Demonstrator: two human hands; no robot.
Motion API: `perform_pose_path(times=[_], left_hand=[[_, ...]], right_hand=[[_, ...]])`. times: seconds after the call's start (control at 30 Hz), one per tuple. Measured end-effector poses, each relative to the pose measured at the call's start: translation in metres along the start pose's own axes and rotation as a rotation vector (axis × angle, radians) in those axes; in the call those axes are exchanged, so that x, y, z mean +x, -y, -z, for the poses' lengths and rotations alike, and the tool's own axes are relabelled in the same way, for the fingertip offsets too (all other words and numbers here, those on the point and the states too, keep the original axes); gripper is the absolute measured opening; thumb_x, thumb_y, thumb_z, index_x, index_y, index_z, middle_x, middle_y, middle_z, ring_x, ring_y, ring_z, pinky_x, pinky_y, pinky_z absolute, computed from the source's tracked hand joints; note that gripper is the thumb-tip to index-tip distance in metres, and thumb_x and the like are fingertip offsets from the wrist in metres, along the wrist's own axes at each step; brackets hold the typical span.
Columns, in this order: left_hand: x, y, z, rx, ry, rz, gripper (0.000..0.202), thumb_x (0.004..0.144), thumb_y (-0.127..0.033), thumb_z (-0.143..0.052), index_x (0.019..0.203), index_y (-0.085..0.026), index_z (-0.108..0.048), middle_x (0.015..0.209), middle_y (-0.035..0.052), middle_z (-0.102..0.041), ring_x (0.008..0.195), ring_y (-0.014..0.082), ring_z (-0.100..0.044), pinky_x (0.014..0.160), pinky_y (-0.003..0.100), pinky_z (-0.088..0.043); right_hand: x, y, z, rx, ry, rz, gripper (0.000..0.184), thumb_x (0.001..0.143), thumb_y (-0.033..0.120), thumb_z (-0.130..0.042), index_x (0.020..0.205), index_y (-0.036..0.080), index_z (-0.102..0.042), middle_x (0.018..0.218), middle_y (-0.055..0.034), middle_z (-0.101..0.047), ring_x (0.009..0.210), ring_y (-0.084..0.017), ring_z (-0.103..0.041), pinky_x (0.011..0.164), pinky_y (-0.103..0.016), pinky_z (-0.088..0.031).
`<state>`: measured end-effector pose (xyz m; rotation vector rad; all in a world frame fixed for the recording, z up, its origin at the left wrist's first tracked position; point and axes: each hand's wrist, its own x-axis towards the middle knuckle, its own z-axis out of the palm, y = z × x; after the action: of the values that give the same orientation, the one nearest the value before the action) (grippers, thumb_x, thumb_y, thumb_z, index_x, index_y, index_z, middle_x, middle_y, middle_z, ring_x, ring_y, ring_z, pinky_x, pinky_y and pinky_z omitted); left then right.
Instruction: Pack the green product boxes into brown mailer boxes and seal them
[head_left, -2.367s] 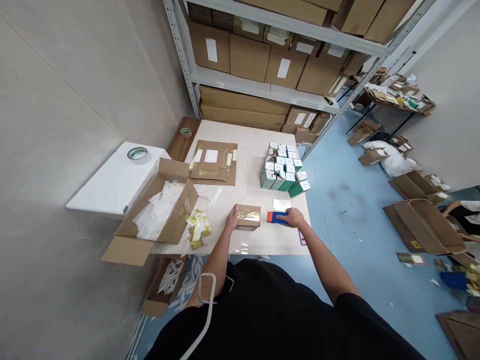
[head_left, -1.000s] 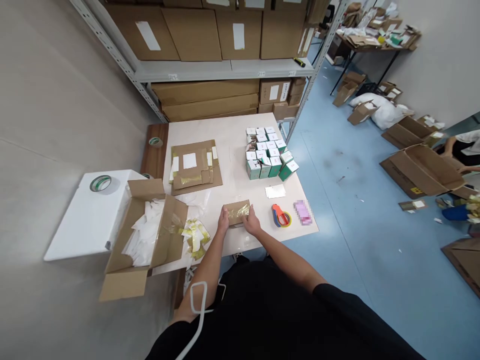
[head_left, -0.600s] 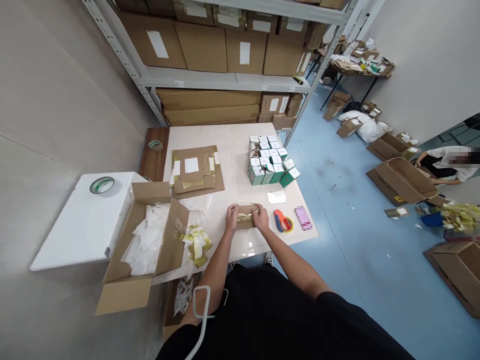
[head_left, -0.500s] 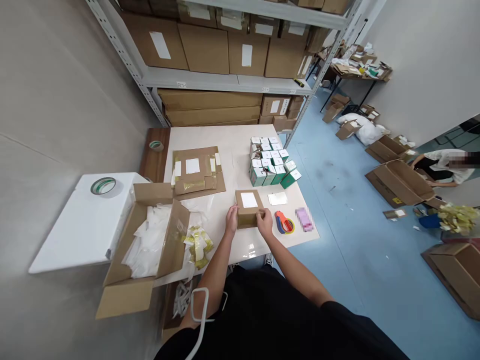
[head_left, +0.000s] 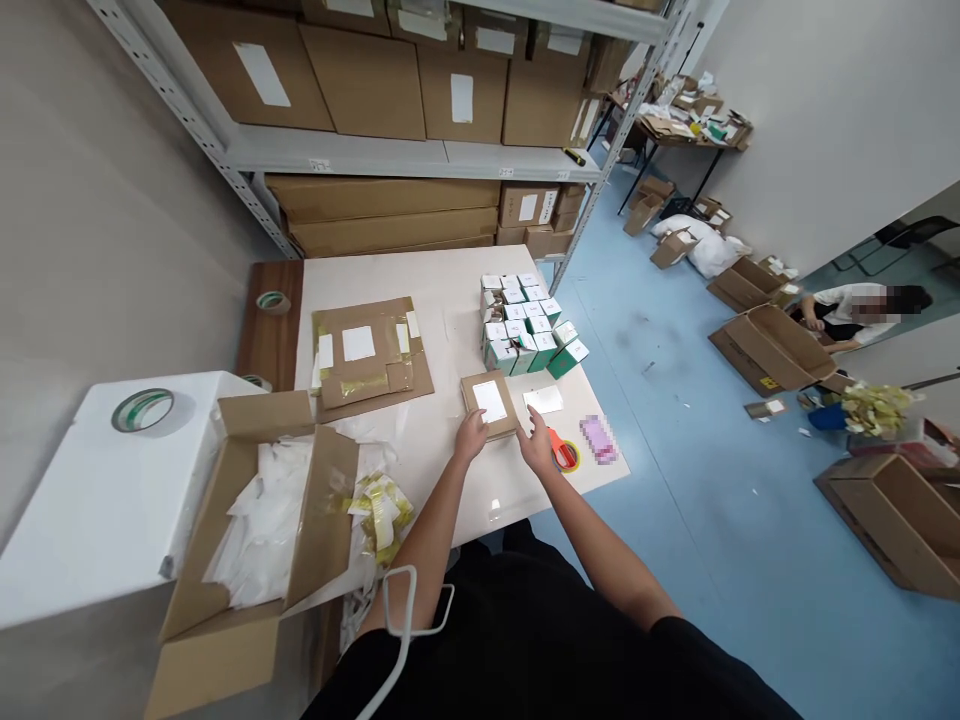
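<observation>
Two hands at carton | left gripping | tabletop strip to near edge

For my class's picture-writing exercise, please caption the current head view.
Left hand on a white-labelled cardboard box, right hand beside it, green-and-white cartons grouped beyond on the table.

Small carton: plain cardboard, matt; its top label matt, smooth paper. Tabletop: smooth, with glossy highlights toward the near edge. Tape scraps: crumpled, shiny plastic film. Tape roll: glossy plastic. Side board: wood-grained, low sheen. Shelf: metal, smooth and coated in appearance. Floor: smooth, faintly reflective. Wall: matt, smooth. Shirt: cloth, dull.
</observation>
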<state>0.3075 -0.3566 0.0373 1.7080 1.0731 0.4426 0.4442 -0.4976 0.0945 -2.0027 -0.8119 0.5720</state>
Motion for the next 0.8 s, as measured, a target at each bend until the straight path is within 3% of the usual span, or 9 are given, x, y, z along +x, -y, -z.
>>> perform_pose_path(times=[0.1, 0.17, 0.23, 0.4, 0.53, 0.7, 0.8], left_hand=[[0.019, -0.006, -0.019, 0.176, 0.113, 0.086, 0.063, 0.087, -0.035, -0.069, 0.147, -0.019, -0.060, 0.169, 0.0177, -0.037, 0.161, 0.0397, -0.020, 0.129, 0.058, -0.018], [0.021, -0.005, -0.030, 0.307, 0.144, 0.121, 0.072, 0.089, -0.044, -0.069, 0.155, -0.020, -0.053, 0.175, 0.0172, -0.022, 0.163, 0.0440, -0.002, 0.127, 0.067, -0.010], [0.016, -0.001, -0.037, 0.416, 0.148, 0.096, 0.075, 0.094, -0.053, -0.061, 0.160, -0.022, -0.046, 0.178, 0.0139, -0.013, 0.163, 0.0432, 0.006, 0.126, 0.070, -0.007], [-0.017, 0.007, -0.038, 0.587, 0.176, 0.078, 0.069, 0.102, -0.054, -0.047, 0.164, -0.027, -0.041, 0.178, 0.0082, -0.014, 0.164, 0.0396, 0.005, 0.126, 0.067, -0.012], [-0.050, 0.009, -0.039, 0.679, 0.217, 0.125, 0.066, 0.103, -0.050, -0.047, 0.166, -0.032, -0.037, 0.179, 0.0038, -0.013, 0.164, 0.0393, 0.003, 0.125, 0.064, -0.024], [-0.066, 0.009, -0.042, 0.690, 0.260, 0.228, 0.070, 0.102, -0.048, -0.047, 0.169, -0.032, -0.030, 0.179, 0.0030, -0.006, 0.164, 0.0400, 0.005, 0.115, 0.057, -0.044], [-0.062, 0.012, -0.040, 0.685, 0.292, 0.283, 0.074, 0.100, -0.046, -0.052, 0.169, -0.034, -0.027, 0.179, 0.0015, -0.006, 0.164, 0.0403, 0.006, 0.113, 0.056, -0.047]], right_hand=[[0.020, -0.007, 0.014, -0.024, 0.037, -0.023, 0.071, 0.091, 0.029, -0.054, 0.161, 0.024, -0.041, 0.163, -0.0115, -0.047, 0.143, -0.029, -0.051, 0.111, -0.044, -0.049], [0.037, -0.016, 0.024, -0.029, 0.040, -0.045, 0.071, 0.091, 0.029, -0.054, 0.161, 0.024, -0.041, 0.163, -0.0110, -0.047, 0.144, -0.029, -0.051, 0.111, -0.045, -0.049], [0.055, -0.027, 0.034, -0.037, 0.034, -0.076, 0.070, 0.091, 0.029, -0.055, 0.160, 0.024, -0.043, 0.163, -0.0110, -0.048, 0.143, -0.029, -0.052, 0.112, -0.045, -0.048], [0.109, -0.069, 0.058, -0.109, 0.076, -0.237, 0.069, 0.091, 0.029, -0.056, 0.158, 0.020, -0.046, 0.162, -0.0114, -0.049, 0.143, -0.028, -0.052, 0.114, -0.040, -0.047], [0.147, -0.111, 0.069, -0.200, 0.168, -0.368, 0.070, 0.090, 0.034, -0.061, 0.155, 0.014, -0.047, 0.156, -0.0179, -0.054, 0.141, -0.029, -0.055, 0.110, -0.038, -0.048], [0.175, -0.153, 0.061, -0.269, 0.222, -0.454, 0.067, 0.084, 0.041, -0.072, 0.142, 0.012, -0.053, 0.143, -0.0239, -0.060, 0.129, -0.031, -0.061, 0.096, -0.036, -0.052], [0.185, -0.162, 0.047, -0.374, 0.188, -0.482, 0.062, 0.081, 0.043, -0.077, 0.132, 0.014, -0.057, 0.139, -0.0263, -0.060, 0.128, -0.035, -0.058, 0.093, -0.040, -0.052]])
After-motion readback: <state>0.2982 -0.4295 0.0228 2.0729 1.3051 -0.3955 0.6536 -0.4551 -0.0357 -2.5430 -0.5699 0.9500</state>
